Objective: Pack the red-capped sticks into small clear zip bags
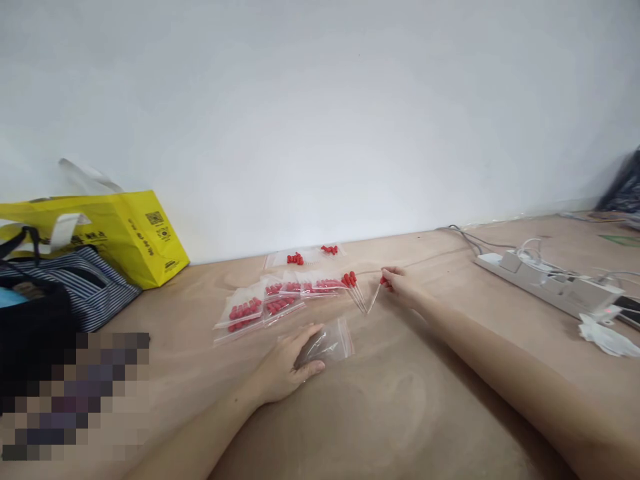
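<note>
My left hand rests on the wooden table with thumb and fingers apart, touching a clear zip bag that lies flat. Farther right, my right hand pinches a red-tipped stick by its red end; its pale end points down toward the table. Just left of it lie several more red-tipped sticks, fanned out. Beyond my left hand, several clear bags holding red-tipped pieces overlap in a row. Two small groups of red tips in clear bags lie near the wall.
A yellow bag and a striped bag stand at the left. On the right lie a white power strip with plugs and cables, a crumpled white tissue and a dark phone. A white wall rises behind.
</note>
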{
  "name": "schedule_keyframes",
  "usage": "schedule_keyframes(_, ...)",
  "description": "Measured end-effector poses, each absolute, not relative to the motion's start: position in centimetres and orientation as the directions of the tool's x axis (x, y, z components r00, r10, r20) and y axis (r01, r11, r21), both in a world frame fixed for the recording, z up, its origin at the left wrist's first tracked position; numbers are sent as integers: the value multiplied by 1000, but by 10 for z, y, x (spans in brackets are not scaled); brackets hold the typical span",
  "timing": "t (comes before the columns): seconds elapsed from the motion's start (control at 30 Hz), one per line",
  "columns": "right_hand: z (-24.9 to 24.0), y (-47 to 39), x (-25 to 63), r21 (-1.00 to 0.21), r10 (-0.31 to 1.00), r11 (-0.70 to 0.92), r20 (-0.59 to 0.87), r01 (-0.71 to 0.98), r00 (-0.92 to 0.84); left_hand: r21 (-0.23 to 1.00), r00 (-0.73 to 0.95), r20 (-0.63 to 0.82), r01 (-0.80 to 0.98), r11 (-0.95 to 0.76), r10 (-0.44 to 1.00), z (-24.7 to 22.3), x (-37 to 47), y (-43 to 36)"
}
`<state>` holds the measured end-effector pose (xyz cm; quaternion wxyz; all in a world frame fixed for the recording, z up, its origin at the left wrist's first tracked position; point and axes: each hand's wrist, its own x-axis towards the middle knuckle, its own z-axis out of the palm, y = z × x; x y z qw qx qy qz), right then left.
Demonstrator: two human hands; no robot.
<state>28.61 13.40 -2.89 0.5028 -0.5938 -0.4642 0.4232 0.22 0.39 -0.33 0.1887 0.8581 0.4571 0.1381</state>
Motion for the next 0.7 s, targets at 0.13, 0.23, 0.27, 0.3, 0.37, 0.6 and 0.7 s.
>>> schedule_keyframes(0.13,-33,95,286,-999,978,11,1,-46,207,447,541,79,731,-515,837,-5,1,5)
schedule_keyframes(0.23,-35,74,271,-970,984,39,-4,-238,176,446,537,90,731,-516,839,-6,1,5)
schedule_keyframes(0.27,-35,69,264,-961,987,36,-9,-273,163,446,536,92,731,-516,839,-6,1,5)
schedule_keyframes(0.3,-35,65,257,-958,989,30,-13,-286,147,445,536,96,730,-518,838,-6,1,5)
schedule_keyframes(0.37,-33,57,245,-956,994,24,-9,-292,112,444,537,110,726,-525,836,-6,1,6)
schedule_keyframes(0.6,-31,35,233,-990,980,39,64,-138,-187,449,547,111,718,-533,830,-4,9,9)
schedule_keyframes(0.7,-31,34,234,-999,926,41,35,8,-376,455,552,104,714,-533,828,-5,13,10)
